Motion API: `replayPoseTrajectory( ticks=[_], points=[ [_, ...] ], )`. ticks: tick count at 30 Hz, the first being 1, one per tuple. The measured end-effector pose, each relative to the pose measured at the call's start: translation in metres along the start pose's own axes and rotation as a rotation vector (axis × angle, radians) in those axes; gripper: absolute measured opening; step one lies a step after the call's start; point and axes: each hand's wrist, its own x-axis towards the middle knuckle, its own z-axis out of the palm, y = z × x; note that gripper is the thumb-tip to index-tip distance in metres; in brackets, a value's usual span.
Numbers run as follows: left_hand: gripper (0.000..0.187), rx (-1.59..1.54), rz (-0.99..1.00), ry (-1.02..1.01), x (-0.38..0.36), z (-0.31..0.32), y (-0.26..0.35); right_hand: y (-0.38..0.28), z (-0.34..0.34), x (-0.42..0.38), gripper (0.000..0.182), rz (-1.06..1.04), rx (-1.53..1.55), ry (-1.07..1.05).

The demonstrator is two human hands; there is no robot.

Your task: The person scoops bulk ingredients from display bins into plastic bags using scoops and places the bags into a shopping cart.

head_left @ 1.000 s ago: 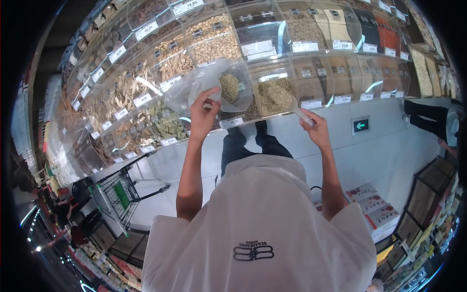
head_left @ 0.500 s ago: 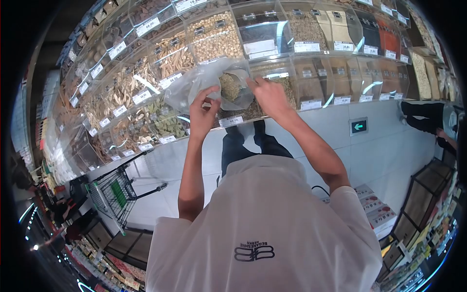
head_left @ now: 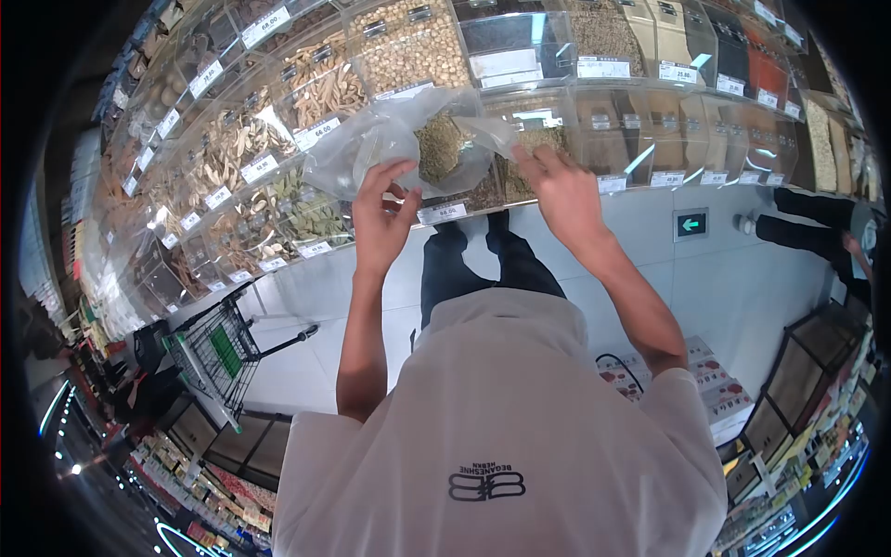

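A thin clear plastic bag (head_left: 353,153) is stretched between my two hands over the front row of bulk bins. My left hand (head_left: 382,212) has its fingers curled at the bag's left side, thumb and fingertips gripping the film. At the opposite side, my right hand (head_left: 564,193) pinches a pulled-out corner of the bag. Greenish-brown dried seeds or herbs (head_left: 440,148) show within the bag's spread mouth. Just below it, a price tag (head_left: 442,213) sits on the bin front. To the right of the bag lies a bin of similar brown-green seeds (head_left: 534,148).
Bins of pale round nuts or seeds (head_left: 408,48), dried slices (head_left: 320,88) and dried leaves (head_left: 320,218) surround the bag. A shopping cart (head_left: 218,348) stands behind on the left. Printed boxes (head_left: 705,381) are stacked at right. Another person's legs (head_left: 807,218) show farther right.
My right hand has moved right and slightly down, drawing the bag's corner out and widening its mouth. My left hand has shifted a little left and down.
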Motion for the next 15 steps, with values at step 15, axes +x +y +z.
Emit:
replayPoseTrajectory(
  ticks=[15],
  points=[
    [0.026,0.217,0.121,0.206,-0.036,0.016,0.041,0.018,0.003,-0.005,0.048,0.076,0.117,-0.016]
  ],
)
